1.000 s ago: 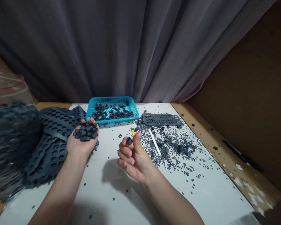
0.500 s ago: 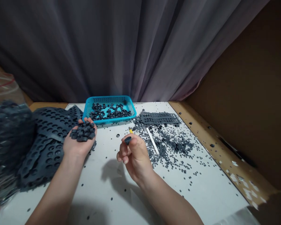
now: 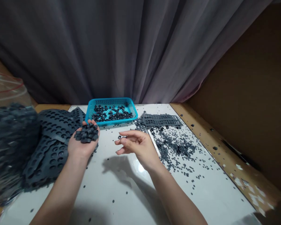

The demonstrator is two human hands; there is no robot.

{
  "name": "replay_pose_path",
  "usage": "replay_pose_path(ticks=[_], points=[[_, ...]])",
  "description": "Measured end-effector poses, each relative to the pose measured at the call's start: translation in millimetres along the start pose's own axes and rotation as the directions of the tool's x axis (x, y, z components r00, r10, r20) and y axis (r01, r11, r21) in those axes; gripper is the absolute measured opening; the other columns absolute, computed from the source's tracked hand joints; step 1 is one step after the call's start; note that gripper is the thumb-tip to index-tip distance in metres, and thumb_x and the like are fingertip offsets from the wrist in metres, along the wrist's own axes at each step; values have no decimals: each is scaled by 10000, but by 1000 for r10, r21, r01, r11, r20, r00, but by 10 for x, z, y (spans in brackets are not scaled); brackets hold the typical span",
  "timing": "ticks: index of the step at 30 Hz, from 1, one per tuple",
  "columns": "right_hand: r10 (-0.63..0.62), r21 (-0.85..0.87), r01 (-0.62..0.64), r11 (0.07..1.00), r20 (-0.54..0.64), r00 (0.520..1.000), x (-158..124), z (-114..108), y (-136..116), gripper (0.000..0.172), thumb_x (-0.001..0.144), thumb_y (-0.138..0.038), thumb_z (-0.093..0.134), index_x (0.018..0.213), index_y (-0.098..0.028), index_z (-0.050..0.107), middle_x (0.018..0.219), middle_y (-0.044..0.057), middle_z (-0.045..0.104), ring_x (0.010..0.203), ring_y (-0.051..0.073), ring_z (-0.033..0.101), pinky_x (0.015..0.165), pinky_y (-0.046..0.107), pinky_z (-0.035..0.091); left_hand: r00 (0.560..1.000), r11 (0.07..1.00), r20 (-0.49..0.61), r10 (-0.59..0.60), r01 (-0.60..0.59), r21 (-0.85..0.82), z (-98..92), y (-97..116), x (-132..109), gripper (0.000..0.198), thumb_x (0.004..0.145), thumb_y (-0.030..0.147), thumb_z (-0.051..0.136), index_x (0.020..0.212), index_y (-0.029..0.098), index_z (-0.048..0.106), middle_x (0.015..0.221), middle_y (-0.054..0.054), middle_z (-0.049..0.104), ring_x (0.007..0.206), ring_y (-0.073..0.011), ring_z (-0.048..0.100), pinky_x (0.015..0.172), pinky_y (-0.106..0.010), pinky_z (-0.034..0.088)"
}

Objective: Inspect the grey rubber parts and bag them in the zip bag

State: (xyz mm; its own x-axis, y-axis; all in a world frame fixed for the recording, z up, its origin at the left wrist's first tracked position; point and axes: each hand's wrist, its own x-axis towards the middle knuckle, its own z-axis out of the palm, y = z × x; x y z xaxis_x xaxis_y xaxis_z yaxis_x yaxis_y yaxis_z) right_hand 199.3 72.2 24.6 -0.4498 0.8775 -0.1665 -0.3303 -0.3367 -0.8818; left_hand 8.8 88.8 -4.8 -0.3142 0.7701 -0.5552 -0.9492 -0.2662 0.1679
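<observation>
My left hand (image 3: 81,150) is palm up, cupped under a heap of small black rubber rings (image 3: 87,133). To its right, my right hand (image 3: 142,147) hovers over the white tabletop, back of the hand turned up. Its thumb and forefinger pinch a small black rubber piece (image 3: 125,137), mostly hidden by the fingers. Just behind my left hand stands a blue plastic basket (image 3: 111,122) with many like rings inside. Perforated dark rubber sheets (image 3: 55,125) are stacked left of my left hand.
A clear zip bag (image 3: 10,137) full of black pieces stands at far left. Right of my right hand lie a white strip (image 3: 154,143), scattered black discs (image 3: 178,150) and a perforated sheet (image 3: 161,120). A grey curtain (image 3: 112,50) hangs behind.
My right hand has rolled over from palm side showing to back up and shifted slightly right. My left hand still holds the heap; the whole view has shifted a little.
</observation>
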Motion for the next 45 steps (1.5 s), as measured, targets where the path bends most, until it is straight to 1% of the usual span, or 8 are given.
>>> replay_pose_path(ticks=[3,7,14,23,29,33,37,45], points=[[89,-44,-89,995,-13,996,77,-47,49,277,603,-306,758,814,-146,676,743,40,719,603,112,685,615,211,552,1000,1000,-8,-6,6,9,1,4,-1,371,886,164,190,771,153,542,674,-59,649,676,-159,659,608,-302,545],[199,39,-201,979,35,979,141,-91,96,278,673,-341,705,851,-129,674,795,72,721,690,106,690,634,169,532,1000,1000,-9,-4,4,1,9,7,-13,376,887,173,190,758,149,542,666,-65,647,667,-155,657,606,-294,543],[350,233,-397,888,220,911,94,-131,-70,479,895,-400,311,973,-57,636,906,158,708,858,169,687,706,219,547,1000,1000,4,-14,14,9,-1,15,-14,371,881,156,192,748,145,538,673,-70,644,681,-155,656,610,-295,542],[350,289,-508,812,456,818,21,-240,-193,567,844,-504,326,1017,-46,612,924,145,705,928,154,665,764,225,518,1000,999,6,-9,8,40,14,-8,-37,371,886,165,178,755,153,525,640,-51,641,659,-137,652,626,-277,538],[330,250,-491,835,485,809,-12,-250,-216,504,802,-478,444,1005,-56,631,918,139,711,886,143,676,746,210,526,1000,999,-21,6,-5,50,41,-28,-49,366,875,169,181,757,159,527,634,-45,632,643,-135,652,632,-272,535],[271,126,-344,931,396,877,-61,-214,-193,280,655,-200,695,923,-122,670,772,46,733,718,114,697,657,180,549,1000,999,-13,15,-15,51,38,-31,-36,356,871,169,189,765,157,530,644,-48,634,664,-137,652,633,-274,536],[214,17,-232,973,324,922,-108,-167,-184,233,633,-151,723,864,-144,687,651,-6,710,528,78,664,560,168,544,1000,998,4,18,-18,66,16,-27,-20,352,864,171,185,766,162,523,647,-53,634,656,-133,649,619,-268,537],[212,81,-266,961,404,890,-116,-205,-217,234,680,-214,699,903,-147,683,635,-15,703,520,71,662,516,134,527,999,994,35,21,-25,106,-17,-17,2,352,859,169,179,786,178,523,642,-50,636,649,-133,653,630,-268,541]])
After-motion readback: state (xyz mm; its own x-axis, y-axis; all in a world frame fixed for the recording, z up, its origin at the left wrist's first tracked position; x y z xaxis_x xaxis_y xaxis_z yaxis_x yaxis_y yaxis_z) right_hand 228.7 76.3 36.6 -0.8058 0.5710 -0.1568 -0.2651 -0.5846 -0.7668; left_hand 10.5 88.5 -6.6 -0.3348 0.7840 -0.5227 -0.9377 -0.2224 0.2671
